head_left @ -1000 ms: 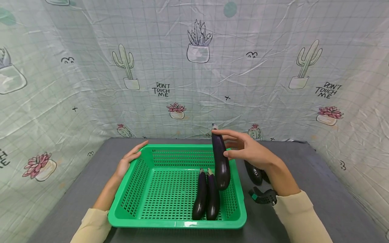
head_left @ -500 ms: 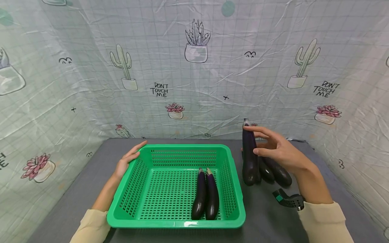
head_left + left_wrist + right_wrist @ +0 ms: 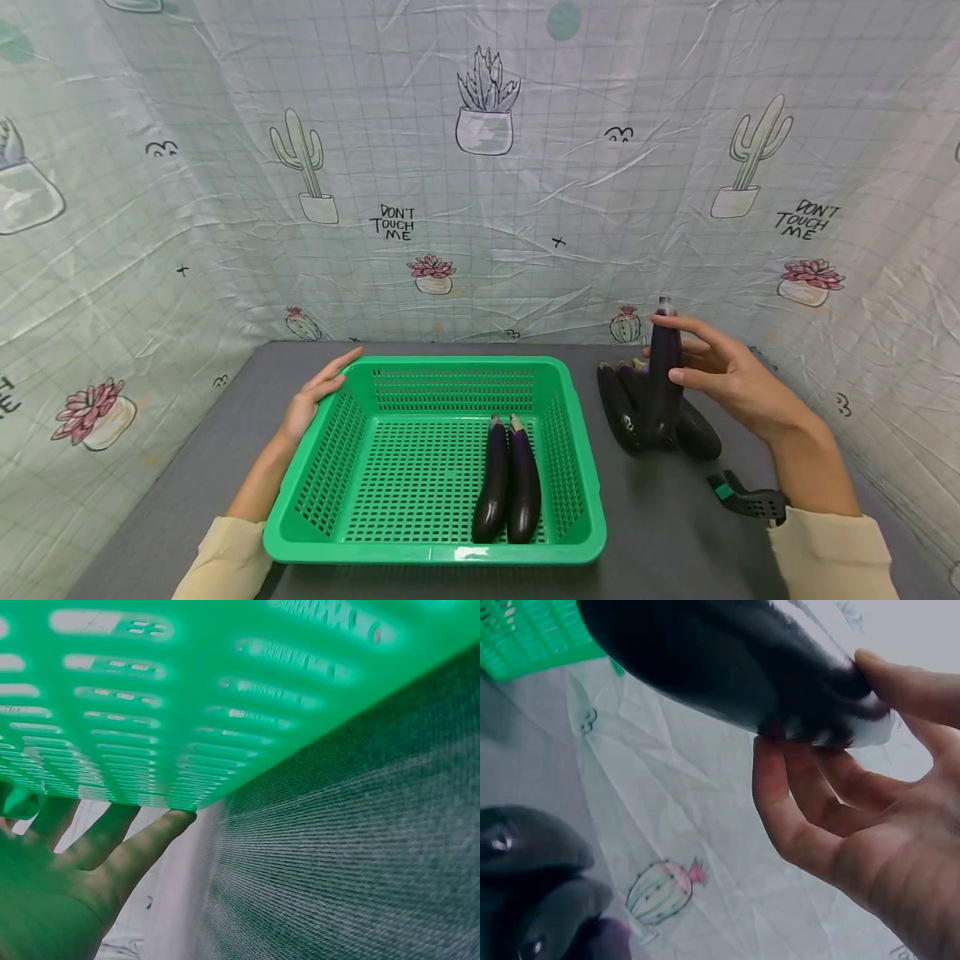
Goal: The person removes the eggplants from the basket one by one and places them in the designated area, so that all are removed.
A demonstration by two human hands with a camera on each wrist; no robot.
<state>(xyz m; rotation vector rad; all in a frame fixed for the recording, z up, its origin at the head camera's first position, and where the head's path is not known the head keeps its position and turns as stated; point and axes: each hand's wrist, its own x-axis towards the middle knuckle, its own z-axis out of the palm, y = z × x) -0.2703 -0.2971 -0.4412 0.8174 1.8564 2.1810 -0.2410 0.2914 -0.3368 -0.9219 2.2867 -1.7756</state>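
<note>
My right hand [image 3: 738, 383] pinches a dark purple eggplant [image 3: 663, 383] between thumb and fingers near its stem end. It hangs nearly upright, stem up, overlapping several eggplants [image 3: 617, 412] that lie side by side on the table right of the basket. In the right wrist view the held eggplant [image 3: 705, 667] spans the top, with other eggplants [image 3: 532, 840] at lower left. Two eggplants [image 3: 491, 492] lie together inside the green slotted basket [image 3: 435, 553], toward its right side. My left hand [image 3: 307, 408] rests against the basket's left side, fingers extended; its fingertips touch the wall in the left wrist view.
The grey table [image 3: 217, 417] stretches around the basket. A pale curtain [image 3: 375, 150] printed with cacti hangs behind the table and along both sides. A black wrist mount [image 3: 750, 500] sits at the right sleeve.
The right hand has carried the eggplant from above the basket's right side rightward to the eggplants on the table. The left hand, basket and two eggplants inside stay put.
</note>
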